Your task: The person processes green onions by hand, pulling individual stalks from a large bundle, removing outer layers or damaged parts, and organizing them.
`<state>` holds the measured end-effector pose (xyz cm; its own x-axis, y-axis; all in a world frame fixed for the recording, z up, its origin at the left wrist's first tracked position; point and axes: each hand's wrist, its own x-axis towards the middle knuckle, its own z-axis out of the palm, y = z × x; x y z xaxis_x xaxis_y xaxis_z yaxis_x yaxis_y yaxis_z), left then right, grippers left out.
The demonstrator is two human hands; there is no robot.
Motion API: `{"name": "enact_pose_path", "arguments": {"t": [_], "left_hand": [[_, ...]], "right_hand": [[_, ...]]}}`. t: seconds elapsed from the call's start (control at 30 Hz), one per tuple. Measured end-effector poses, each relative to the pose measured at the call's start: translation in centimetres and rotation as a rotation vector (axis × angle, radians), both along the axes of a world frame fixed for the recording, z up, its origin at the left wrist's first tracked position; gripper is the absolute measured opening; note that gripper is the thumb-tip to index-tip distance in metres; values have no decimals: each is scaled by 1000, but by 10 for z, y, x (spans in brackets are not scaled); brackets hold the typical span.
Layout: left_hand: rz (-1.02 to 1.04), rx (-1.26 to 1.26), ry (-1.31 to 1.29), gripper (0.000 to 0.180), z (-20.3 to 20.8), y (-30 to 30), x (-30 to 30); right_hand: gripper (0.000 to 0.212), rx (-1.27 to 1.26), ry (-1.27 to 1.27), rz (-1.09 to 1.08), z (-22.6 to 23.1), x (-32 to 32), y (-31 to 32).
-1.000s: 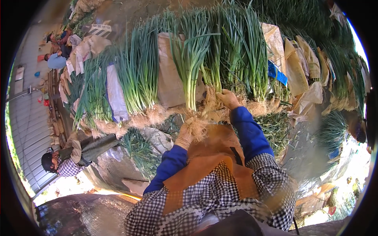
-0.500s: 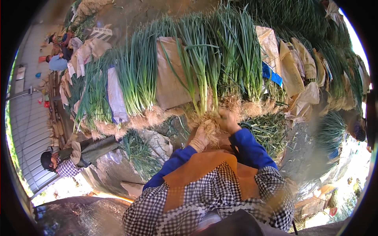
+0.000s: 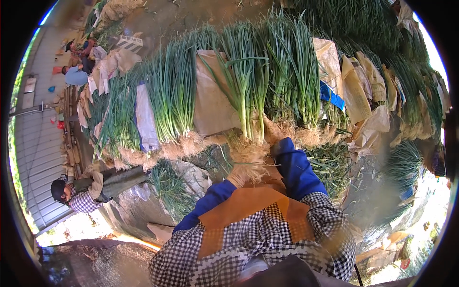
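Several spring onions (image 3: 245, 98) stand in front of me, with white stems, long green leaves and a tangle of pale roots (image 3: 248, 152). My left hand (image 3: 237, 177) is closed at the near end of the roots, its fingers mostly covered by them. Farther up, my right hand (image 3: 272, 131) grips the pale lower stems from the right side, its fingertips partly behind them. A brown apron or cover (image 3: 265, 179) lies beneath both hands.
More spring onion bundles (image 3: 169, 95) stand in a row to both sides, with a tan sack (image 3: 210, 95) and a white sack (image 3: 146, 115) between them. Loose green trimmings (image 3: 327, 165) lie at right. Another person (image 3: 81, 193) is at the left.
My right hand has moved from the roots up to the lower stems. My left hand has drawn slightly nearer to me, and the roots cover more of it.
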<state>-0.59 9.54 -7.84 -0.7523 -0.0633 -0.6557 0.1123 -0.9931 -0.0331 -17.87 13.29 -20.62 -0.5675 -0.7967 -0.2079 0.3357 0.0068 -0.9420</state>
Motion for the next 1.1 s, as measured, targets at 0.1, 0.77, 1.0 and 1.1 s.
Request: {"name": "enact_pose_path", "arguments": {"t": [0.1, 0.77, 1.0, 1.1], "left_hand": [[84, -43, -91, 31, 28, -15, 10], [183, -164, -282, 28, -54, -10, 18], [61, -114, -232, 29, -26, 7, 3], [14, -174, -126, 26, -37, 9, 0]], "right_hand": [[30, 121, -430, -18, 26, 7, -28], [38, 683, -87, 671, 164, -8, 161], [45, 494, 108, 278, 120, -5, 40], [42, 619, 632, 439, 68, 5, 1]]}}
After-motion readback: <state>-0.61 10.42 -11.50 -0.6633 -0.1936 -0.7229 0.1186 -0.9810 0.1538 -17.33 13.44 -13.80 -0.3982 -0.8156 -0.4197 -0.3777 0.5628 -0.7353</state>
